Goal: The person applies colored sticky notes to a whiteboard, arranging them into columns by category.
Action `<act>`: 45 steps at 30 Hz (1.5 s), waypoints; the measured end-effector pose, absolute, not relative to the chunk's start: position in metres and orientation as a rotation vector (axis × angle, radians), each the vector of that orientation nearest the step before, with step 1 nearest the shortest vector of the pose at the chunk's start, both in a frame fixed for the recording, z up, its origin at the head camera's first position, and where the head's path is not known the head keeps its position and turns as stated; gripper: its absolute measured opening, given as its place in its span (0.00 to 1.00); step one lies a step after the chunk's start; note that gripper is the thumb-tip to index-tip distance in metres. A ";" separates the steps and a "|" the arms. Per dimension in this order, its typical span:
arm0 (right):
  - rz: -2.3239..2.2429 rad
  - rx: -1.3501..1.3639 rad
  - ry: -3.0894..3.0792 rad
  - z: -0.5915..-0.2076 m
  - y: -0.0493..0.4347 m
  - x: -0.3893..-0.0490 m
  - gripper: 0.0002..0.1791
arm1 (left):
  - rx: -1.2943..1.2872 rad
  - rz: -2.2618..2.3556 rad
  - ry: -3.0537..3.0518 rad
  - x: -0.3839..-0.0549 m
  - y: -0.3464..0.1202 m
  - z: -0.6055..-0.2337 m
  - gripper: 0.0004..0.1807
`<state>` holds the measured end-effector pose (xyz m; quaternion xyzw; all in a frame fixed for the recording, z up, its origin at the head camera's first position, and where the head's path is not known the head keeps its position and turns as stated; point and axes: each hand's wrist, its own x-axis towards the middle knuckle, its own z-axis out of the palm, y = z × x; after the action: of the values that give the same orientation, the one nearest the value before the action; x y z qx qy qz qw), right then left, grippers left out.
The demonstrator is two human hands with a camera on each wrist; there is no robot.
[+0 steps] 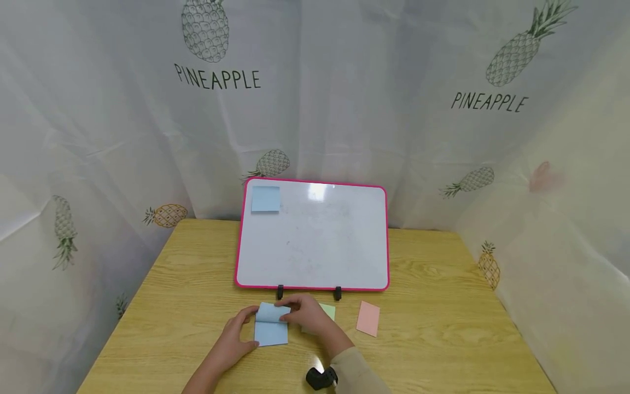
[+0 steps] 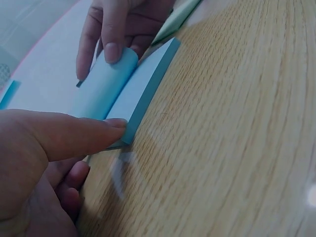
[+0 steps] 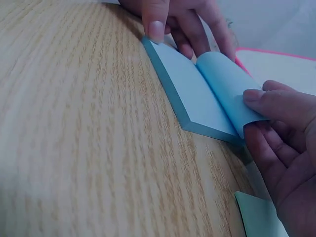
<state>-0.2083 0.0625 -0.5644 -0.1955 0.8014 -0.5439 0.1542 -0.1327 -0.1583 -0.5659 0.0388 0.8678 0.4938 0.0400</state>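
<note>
At the lower border a beige sleeve [image 1: 359,373] is cut off, with a black device [image 1: 321,378] beside it whose details are hard to make out. The blue pad [image 1: 270,334] lies on the bench [image 1: 418,317] between the two hands. From its 9 o'clock side the left hand [image 1: 230,340] grips it, thumb pressing the near corner; some of that hand's fingers are hidden behind the pad in the left wrist view. At 3 o'clock the right hand [image 1: 307,313] pinches the blue top sheet [image 1: 269,312], thumb above and fingers under, the sheet curling back over the pad's 12 o'clock half. Beyond this hand, also at 3 o'clock, the green pad [image 1: 328,310] is mostly covered by it, while the pink pad [image 1: 368,318] shows whole, farther out. Toward 1 o'clock stands the whiteboard [image 1: 320,246], a blue note [image 1: 266,198] at its 10 o'clock corner and glare blotting part of its top
</note>
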 end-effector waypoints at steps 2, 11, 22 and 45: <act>-1.569 -0.538 2.318 -0.563 0.062 -0.209 0.14 | 0.132 1.533 2.659 -0.133 -0.158 -0.567 0.42; -1.708 -0.374 2.360 -0.565 0.055 -0.211 0.09 | 0.150 1.546 2.671 -0.136 -0.158 -0.570 0.43; -1.977 -0.113 2.359 -0.575 0.045 -0.209 0.10 | 0.188 1.595 2.663 -0.139 -0.157 -0.573 0.45; -2.086 -0.021 2.371 -0.575 0.042 -0.209 0.08 | 0.156 1.570 2.677 -0.138 -0.157 -0.573 0.47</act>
<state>-0.2094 0.0422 -0.5747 -0.0065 0.7507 -0.6605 -0.0083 -0.1383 -0.1567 -0.5731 0.0502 0.8614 0.5052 0.0172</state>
